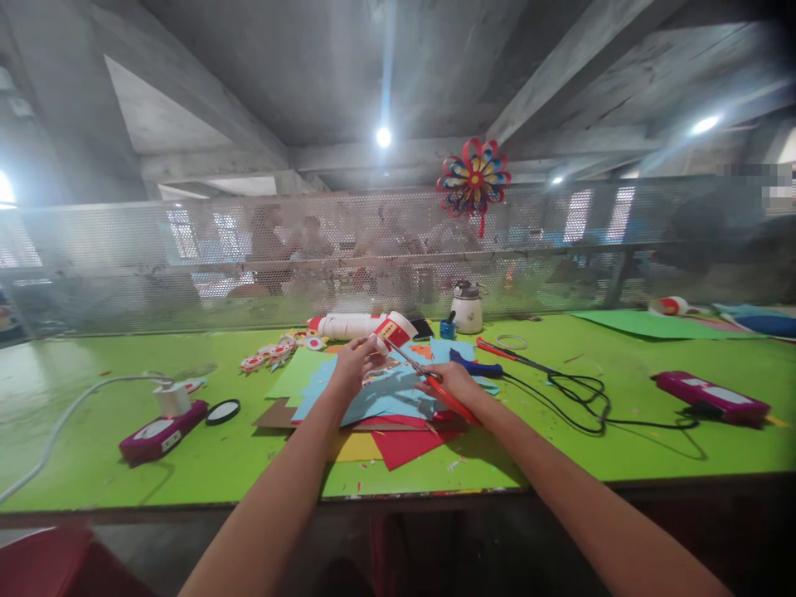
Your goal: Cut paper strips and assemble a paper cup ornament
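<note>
My left hand point(351, 366) holds up a small white and red paper piece point(392, 332) above a pile of coloured paper sheets point(373, 406) in blue, red, yellow and brown. My right hand point(453, 383) grips red-handled scissors point(443, 391), whose blades point up and left toward that piece. Both forearms reach out over the green table point(249, 464).
A white glue bottle point(346, 325) lies behind the pile, beside several round paper cut-outs point(274, 351). Two magenta power strips point(162, 433) point(712, 397), a black cable point(578, 396), a white jar point(467, 308) and a green sheet point(647, 323) sit around. A mesh screen point(398, 249) with a paper flower point(473, 180) backs the table; people sit beyond it.
</note>
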Demonstrator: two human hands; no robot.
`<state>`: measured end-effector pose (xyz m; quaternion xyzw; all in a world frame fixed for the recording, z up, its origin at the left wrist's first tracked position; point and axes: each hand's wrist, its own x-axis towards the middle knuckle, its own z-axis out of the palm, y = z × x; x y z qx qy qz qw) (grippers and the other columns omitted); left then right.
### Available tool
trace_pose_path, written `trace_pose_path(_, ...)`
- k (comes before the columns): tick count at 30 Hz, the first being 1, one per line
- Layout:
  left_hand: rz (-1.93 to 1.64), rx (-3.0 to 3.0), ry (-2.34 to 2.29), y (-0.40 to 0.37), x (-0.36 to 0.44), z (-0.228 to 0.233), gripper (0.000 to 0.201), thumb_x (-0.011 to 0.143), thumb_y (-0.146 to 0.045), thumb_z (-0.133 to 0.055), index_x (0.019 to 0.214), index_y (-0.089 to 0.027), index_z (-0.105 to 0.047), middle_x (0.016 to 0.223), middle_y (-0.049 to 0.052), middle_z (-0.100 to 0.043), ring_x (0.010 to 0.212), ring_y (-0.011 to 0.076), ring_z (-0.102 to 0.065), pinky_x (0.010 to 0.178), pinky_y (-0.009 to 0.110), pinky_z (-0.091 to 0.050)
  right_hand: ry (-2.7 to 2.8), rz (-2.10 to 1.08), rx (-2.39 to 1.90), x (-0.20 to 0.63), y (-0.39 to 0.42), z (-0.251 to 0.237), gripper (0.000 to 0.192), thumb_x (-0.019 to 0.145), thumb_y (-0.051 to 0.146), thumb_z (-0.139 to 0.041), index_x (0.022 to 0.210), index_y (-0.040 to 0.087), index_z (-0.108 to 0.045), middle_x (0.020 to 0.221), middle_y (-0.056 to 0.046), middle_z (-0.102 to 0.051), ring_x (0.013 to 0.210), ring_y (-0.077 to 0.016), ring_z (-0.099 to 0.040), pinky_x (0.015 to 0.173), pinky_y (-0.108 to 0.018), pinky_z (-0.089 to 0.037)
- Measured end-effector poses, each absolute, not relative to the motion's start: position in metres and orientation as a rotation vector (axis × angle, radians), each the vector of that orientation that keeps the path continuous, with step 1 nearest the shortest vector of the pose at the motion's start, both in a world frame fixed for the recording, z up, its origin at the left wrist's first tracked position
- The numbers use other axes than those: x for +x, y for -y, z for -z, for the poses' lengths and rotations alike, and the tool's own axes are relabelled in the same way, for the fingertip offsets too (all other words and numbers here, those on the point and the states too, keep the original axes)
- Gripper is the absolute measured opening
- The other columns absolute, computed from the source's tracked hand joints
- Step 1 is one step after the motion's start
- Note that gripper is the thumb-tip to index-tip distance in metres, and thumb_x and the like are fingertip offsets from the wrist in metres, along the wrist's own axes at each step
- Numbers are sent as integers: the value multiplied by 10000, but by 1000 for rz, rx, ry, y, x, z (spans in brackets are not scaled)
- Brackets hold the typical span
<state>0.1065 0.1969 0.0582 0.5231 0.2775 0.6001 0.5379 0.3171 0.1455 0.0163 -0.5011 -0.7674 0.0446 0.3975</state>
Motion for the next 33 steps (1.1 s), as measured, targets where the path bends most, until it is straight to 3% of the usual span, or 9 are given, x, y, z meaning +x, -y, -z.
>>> trace_pose_path(5,-1422,1161,-629,-199,105,-57,376,600,-323,-798,819,-141,-552,736,67,-679,681,189,-678,729,381,-557,1989,-82,-1368,317,-140,-23,277,791,339,-657,955,123,-710,779,-47,-701,708,-182,-644,607,-264,-488)
trace_pose_path(10,-1460,1159,-616,-201,108,-55,416,568,-285,-819,833,-123,-543,718,66,-672,667,187,-675,722,384,-561,1995,-52,-1368,317,-140,-25,350,749,353,-646,985,112,-737,643,-54,-695,652,-200,-648,532,-238,-431)
trace_pose_path(17,-1474,1175,-639,-197,108,-54,399,579,-298,-818,826,-115,-564,714,61,-666,655,181,-673,727,381,-561,1995,-15,-1343,320,-152,-13,320,781,384,-647,956,123,-705,708,-38,-704,657,-166,-649,618,-285,-494)
trace_pose_path(22,-1488,1182,-644,-197,108,-56,392,568,-289,-824,807,-119,-564,708,57,-661,660,183,-669,720,387,-563,1988,2,-1312,321,-153,-10,345,750,387,-639,935,117,-751,651,-63,-709,668,-219,-660,578,-262,-462)
trace_pose_path(33,-1545,1226,-682,-199,110,-55,405,550,-265,-826,825,-121,-565,740,63,-669,676,189,-667,701,390,-564,1972,16,-1341,318,-147,-15,312,729,372,-654,906,138,-762,665,-64,-721,641,-215,-657,577,-267,-463)
